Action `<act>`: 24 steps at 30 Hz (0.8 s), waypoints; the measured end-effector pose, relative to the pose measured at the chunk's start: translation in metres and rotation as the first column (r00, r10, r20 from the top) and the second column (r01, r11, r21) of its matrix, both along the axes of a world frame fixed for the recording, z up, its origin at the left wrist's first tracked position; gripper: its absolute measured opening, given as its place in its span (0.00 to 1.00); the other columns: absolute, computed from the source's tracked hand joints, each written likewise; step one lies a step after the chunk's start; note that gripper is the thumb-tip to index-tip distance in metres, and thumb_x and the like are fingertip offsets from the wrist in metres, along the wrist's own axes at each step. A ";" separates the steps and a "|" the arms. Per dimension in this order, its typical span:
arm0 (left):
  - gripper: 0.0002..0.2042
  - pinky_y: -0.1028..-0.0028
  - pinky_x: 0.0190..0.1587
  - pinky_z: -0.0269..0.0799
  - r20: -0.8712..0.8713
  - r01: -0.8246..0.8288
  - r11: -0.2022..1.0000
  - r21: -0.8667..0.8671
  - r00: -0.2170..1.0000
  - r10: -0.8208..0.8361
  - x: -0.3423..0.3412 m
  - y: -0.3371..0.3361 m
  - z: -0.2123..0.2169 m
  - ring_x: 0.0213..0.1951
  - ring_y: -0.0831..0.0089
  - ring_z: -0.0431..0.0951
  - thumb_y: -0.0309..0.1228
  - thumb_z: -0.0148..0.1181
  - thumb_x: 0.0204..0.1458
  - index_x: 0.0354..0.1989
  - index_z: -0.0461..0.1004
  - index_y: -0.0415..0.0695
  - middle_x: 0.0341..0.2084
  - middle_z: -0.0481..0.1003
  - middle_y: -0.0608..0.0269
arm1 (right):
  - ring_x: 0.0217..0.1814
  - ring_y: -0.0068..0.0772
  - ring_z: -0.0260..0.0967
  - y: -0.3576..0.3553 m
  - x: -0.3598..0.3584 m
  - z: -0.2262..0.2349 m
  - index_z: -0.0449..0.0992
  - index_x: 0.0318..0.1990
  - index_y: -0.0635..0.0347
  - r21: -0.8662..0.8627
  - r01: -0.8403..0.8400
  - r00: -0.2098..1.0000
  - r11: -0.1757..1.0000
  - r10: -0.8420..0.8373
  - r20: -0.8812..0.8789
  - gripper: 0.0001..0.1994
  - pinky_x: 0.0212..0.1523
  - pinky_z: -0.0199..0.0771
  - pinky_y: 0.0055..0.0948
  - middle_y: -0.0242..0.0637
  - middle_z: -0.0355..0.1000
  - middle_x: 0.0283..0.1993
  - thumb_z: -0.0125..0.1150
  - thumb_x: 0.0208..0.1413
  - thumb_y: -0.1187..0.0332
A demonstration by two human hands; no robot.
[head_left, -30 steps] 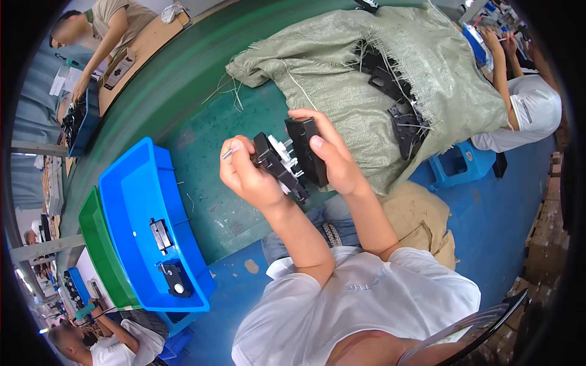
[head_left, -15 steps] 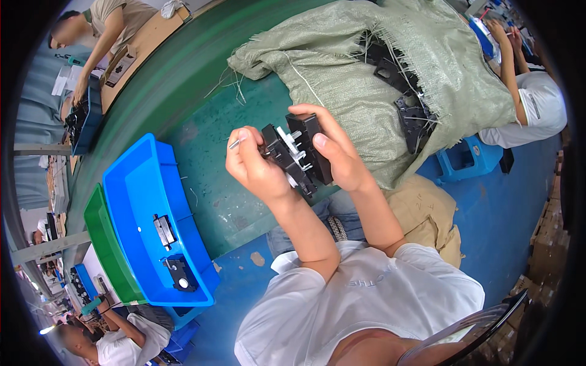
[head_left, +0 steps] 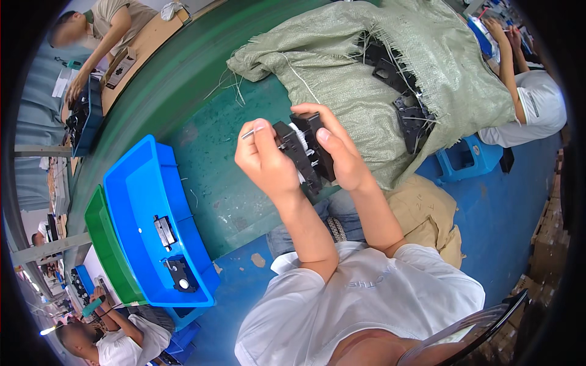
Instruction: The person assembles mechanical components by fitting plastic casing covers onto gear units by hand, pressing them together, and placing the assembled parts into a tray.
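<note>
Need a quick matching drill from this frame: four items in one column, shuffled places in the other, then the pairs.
Items:
1. black part
2. blue bin
3. green sack
4. blue stool

Places:
A. spread on the green table, black parts spilling from it
B. on the blue floor, right of the sack
C. held between left hand and right hand
D. left of the hands, two small parts inside

Pairs: 1-C, 2-D, 3-A, 4-B
</note>
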State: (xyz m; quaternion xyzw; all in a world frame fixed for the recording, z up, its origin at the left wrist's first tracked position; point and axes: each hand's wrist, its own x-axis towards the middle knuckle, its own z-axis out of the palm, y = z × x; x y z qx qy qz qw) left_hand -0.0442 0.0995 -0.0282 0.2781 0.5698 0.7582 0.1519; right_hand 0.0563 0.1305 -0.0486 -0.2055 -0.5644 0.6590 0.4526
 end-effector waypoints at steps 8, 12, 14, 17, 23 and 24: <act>0.10 0.79 0.28 0.59 -0.042 0.020 1.000 -0.016 0.999 -0.021 0.003 0.001 -0.001 0.24 0.80 0.62 0.28 0.50 0.58 0.24 0.70 0.40 0.21 0.69 0.67 | 0.43 0.30 0.63 0.003 0.003 -0.001 0.65 0.60 0.61 0.104 0.002 0.999 0.995 -0.007 0.054 0.22 0.49 0.63 0.29 0.42 0.67 0.51 0.41 0.59 0.66; 0.09 0.79 0.28 0.60 -0.057 0.050 0.998 -0.028 0.997 -0.052 0.001 0.001 -0.006 0.26 0.80 0.63 0.29 0.50 0.58 0.27 0.71 0.39 0.22 0.70 0.66 | 0.43 0.31 0.64 0.002 0.002 -0.002 0.65 0.59 0.61 0.048 -0.037 0.998 0.998 0.034 0.056 0.21 0.49 0.64 0.28 0.43 0.67 0.52 0.41 0.59 0.67; 0.08 0.79 0.30 0.62 -0.056 0.066 0.997 -0.050 0.996 -0.069 0.000 0.001 -0.010 0.27 0.79 0.64 0.29 0.50 0.58 0.30 0.72 0.39 0.24 0.70 0.66 | 0.43 0.31 0.65 0.002 0.000 -0.006 0.65 0.59 0.61 0.097 0.010 0.997 0.995 -0.018 0.079 0.20 0.49 0.65 0.28 0.43 0.66 0.53 0.41 0.60 0.67; 0.07 0.78 0.32 0.64 -0.035 0.134 0.989 -0.058 0.990 -0.136 0.000 0.002 -0.006 0.28 0.78 0.66 0.29 0.50 0.58 0.36 0.73 0.38 0.26 0.71 0.65 | 0.43 0.31 0.65 0.003 -0.002 -0.006 0.65 0.59 0.61 0.038 0.025 1.000 0.999 -0.025 0.006 0.20 0.49 0.65 0.28 0.43 0.66 0.54 0.42 0.59 0.67; 0.20 0.72 0.44 0.68 -0.132 0.381 0.923 -0.050 0.914 -0.384 0.008 -0.007 -0.001 0.34 0.70 0.71 0.29 0.53 0.55 0.56 0.70 0.36 0.33 0.73 0.61 | 0.49 0.32 0.66 0.024 0.005 0.002 0.64 0.60 0.59 -0.082 0.076 0.984 0.994 -0.088 -0.155 0.22 0.53 0.67 0.31 0.45 0.65 0.57 0.45 0.58 0.68; 0.23 0.71 0.45 0.70 -0.325 0.406 0.909 -0.098 0.850 -0.414 0.008 -0.004 -0.002 0.37 0.67 0.73 0.28 0.57 0.50 0.57 0.70 0.36 0.36 0.74 0.58 | 0.49 0.32 0.67 0.029 0.007 0.004 0.63 0.61 0.59 -0.077 0.163 0.972 0.984 -0.173 -0.160 0.22 0.53 0.67 0.31 0.45 0.66 0.57 0.46 0.58 0.68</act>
